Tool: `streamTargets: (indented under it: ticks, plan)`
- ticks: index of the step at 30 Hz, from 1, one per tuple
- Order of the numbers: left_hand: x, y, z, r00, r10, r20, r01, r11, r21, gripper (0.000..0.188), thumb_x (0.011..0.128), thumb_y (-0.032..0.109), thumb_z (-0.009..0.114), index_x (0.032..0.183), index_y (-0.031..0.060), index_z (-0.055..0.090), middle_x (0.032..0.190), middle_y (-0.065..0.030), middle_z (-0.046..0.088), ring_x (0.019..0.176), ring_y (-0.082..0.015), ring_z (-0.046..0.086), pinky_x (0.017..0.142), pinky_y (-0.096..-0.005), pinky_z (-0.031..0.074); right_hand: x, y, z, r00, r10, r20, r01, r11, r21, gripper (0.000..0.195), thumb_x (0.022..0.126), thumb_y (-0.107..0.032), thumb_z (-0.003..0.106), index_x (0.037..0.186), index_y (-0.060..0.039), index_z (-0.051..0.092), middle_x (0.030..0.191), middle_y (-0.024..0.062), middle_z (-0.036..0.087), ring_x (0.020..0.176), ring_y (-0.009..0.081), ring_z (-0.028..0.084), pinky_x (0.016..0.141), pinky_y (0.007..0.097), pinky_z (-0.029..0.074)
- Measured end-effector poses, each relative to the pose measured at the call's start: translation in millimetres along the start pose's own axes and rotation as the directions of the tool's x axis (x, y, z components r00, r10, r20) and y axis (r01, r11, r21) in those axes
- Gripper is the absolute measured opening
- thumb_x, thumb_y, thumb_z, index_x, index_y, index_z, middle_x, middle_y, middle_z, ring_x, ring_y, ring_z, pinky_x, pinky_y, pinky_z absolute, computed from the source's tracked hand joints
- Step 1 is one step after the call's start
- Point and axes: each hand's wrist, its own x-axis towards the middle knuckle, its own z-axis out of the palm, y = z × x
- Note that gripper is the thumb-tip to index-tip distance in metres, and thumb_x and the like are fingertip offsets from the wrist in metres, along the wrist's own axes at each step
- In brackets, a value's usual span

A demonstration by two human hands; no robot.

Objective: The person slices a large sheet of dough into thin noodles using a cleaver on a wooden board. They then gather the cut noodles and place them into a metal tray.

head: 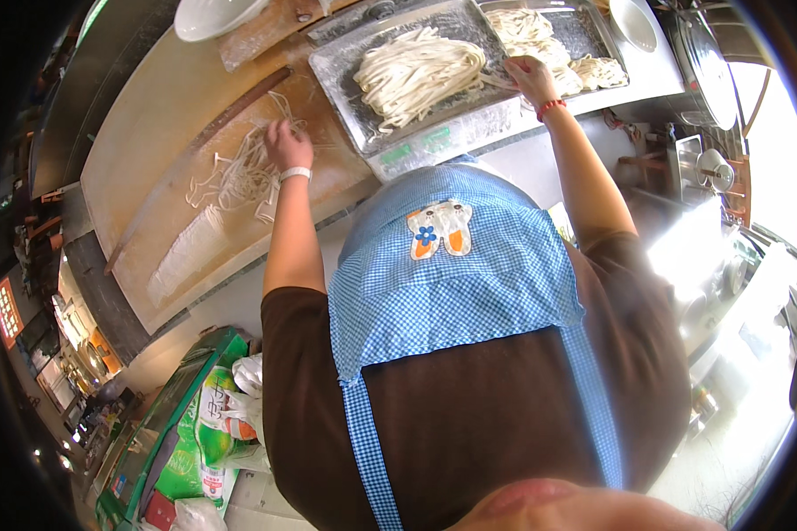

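Cut raw noodles [239,174] lie in a loose tangle on the floured wooden board [133,159], and my left hand [287,146] is over their right edge, fingers bent down among the strands. A folded sheet of floured dough [189,249] rests below the tangle. My right hand [530,78] pinches the end of a few noodle strands at the right rim of a metal tray [345,99]. That tray holds a large pile of noodles [418,73]. Whether my left fingers grip any strands is hard to see.
A long wooden rolling pin [206,136] crosses the board. A second metal tray [574,26] with noodle bundles [538,46] stands at the right. White bowls [216,16] [633,25] sit at the far edge. Below the table's left part is a green-framed case [173,411] with bags.
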Motion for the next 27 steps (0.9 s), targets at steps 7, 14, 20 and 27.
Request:
streamTargets:
  ticks: [7,14,20,27]
  plan:
    - [-16,64,-23,0.901,0.126,0.415,-0.228,0.952,0.204,0.068,0.074,0.039,0.071,0.129,0.0090,0.047,0.146,-0.0100,0.029,0.136,-0.0338,0.024,0.108,-0.0544,0.024,6,3,13,0.984,-0.176,0.013,0.176,0.983,-0.044,0.028,0.083,-0.026,0.065,0.098,-0.0023,0.067,0.084,0.0093,0.069,0.074,0.0151,0.063,0.068,0.0289,0.050]
    - [-31,-26,-29,0.958,0.082,0.273,-0.135,0.974,0.181,0.049,0.081,0.018,0.062,0.128,0.0093,0.048,0.136,-0.0135,0.040,0.123,-0.0350,0.043,0.102,-0.0422,0.037,7,-13,34,0.946,-0.324,-0.027,0.282,0.859,-0.428,0.033,0.084,-0.029,0.064,0.107,-0.0052,0.063,0.098,0.0129,0.067,0.090,0.0256,0.064,0.078,0.0366,0.051]
    - [-47,-43,-40,0.987,-0.091,0.130,0.060,0.973,0.224,0.043,0.079,0.005,0.056,0.121,0.0071,0.053,0.127,-0.0169,0.047,0.118,-0.0335,0.047,0.098,-0.0412,0.041,5,-41,36,0.934,-0.357,0.004,0.294,0.763,-0.575,0.034,0.084,-0.032,0.063,0.108,-0.0087,0.064,0.094,0.0123,0.067,0.090,0.0280,0.063,0.080,0.0386,0.050]
    - [-53,91,-63,0.892,0.451,-0.034,-0.452,0.889,-0.075,0.029,0.078,0.006,0.057,0.106,0.0099,0.059,0.109,-0.0119,0.055,0.103,-0.0297,0.054,0.090,-0.0412,0.043,13,-33,26,0.934,-0.355,0.035,0.309,0.757,-0.576,0.036,0.084,-0.034,0.062,0.108,-0.0076,0.064,0.094,0.0128,0.068,0.089,0.0290,0.064,0.079,0.0387,0.051]
